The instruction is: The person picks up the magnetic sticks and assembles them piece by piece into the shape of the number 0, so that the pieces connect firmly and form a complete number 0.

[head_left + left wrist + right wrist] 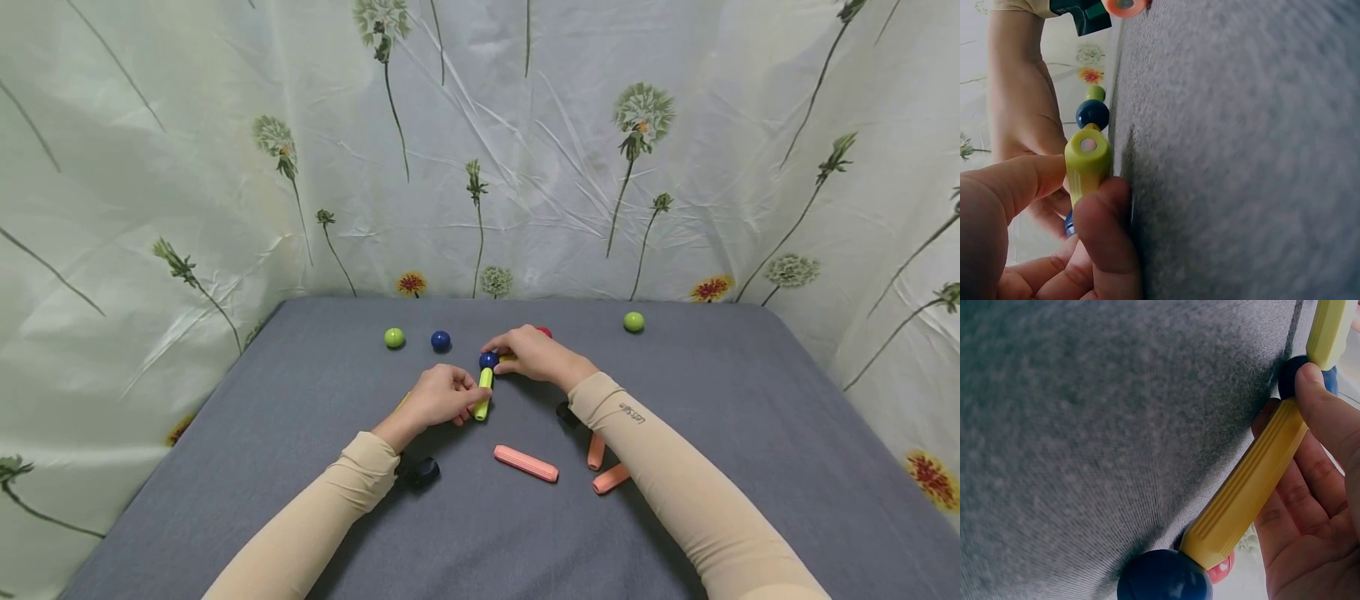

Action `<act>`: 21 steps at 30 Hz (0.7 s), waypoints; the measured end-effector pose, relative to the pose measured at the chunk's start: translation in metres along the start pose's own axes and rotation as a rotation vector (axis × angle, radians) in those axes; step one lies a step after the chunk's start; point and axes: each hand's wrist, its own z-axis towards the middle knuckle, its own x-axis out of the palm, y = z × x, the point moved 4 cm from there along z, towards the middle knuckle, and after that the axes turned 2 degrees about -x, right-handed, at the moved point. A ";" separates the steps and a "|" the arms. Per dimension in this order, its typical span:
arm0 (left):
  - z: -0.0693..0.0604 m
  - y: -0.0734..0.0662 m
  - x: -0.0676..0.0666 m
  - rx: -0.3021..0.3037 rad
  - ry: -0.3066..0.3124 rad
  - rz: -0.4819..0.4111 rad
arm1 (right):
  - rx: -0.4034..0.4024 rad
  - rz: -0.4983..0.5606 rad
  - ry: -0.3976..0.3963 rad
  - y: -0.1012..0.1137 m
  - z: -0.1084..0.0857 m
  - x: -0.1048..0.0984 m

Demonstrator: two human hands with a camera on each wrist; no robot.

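Near the middle of the table, my left hand (442, 393) pinches a lime-yellow ribbed rod (483, 396) between thumb and fingers. The rod's near end shows a small round metal dot (1088, 145) in the left wrist view. Its far end touches a blue ball (488, 360). My right hand (536, 357) grips that ball with thumb and fingertips. From the same ball a yellow ribbed rod (1244, 487) runs alongside the right palm to another blue ball (1163, 578), seen in the right wrist view. A red ball (545, 332) shows partly behind the right hand.
A lime ball (393, 337) and a loose blue ball (441, 341) lie at the back left, another lime ball (633, 322) at the back right. Coral rods lie in front: one in the middle (527, 463), two near the right sleeve (596, 452). A patterned curtain (480, 150) hangs behind the grey table.
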 end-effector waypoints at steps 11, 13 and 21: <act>0.000 -0.001 -0.022 0.024 -0.038 0.088 | -0.001 0.013 0.009 0.000 0.002 0.000; 0.000 -0.002 -0.029 0.031 -0.054 0.113 | 0.002 0.018 0.011 -0.001 0.002 0.001; 0.007 -0.007 -0.062 0.016 -0.105 0.193 | -0.010 0.012 0.007 -0.002 0.001 0.000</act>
